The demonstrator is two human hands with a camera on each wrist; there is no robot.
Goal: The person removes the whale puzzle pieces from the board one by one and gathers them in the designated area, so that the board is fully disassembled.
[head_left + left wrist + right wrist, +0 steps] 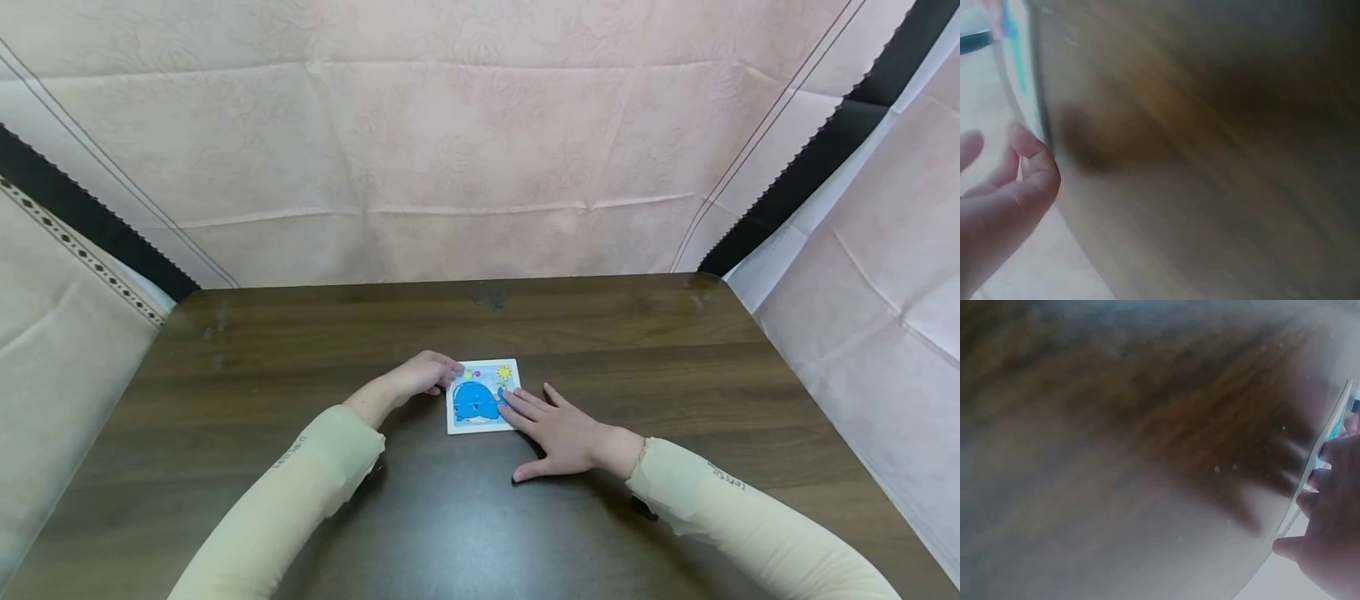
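A square white-edged picture board (474, 398) with a blue whale and a yellow sun lies flat on the brown table. At its upper left edge, my left hand (420, 377) touches it with bent fingers; in the left wrist view the fingertips of that hand (1013, 181) are by the edge of the board (1034, 94). Spread, fairly straight fingers of my right hand (562, 435) rest on the board's right side. The right wrist view shows that hand (1332, 519) over the board's edge (1304, 481), its underside hidden.
The dark wooden table (375, 317) extends on all sides of the board. Behind it hangs a pale pink patterned cloth (465, 150), with more cloth at the left and right and black strips (825, 142) along the corners.
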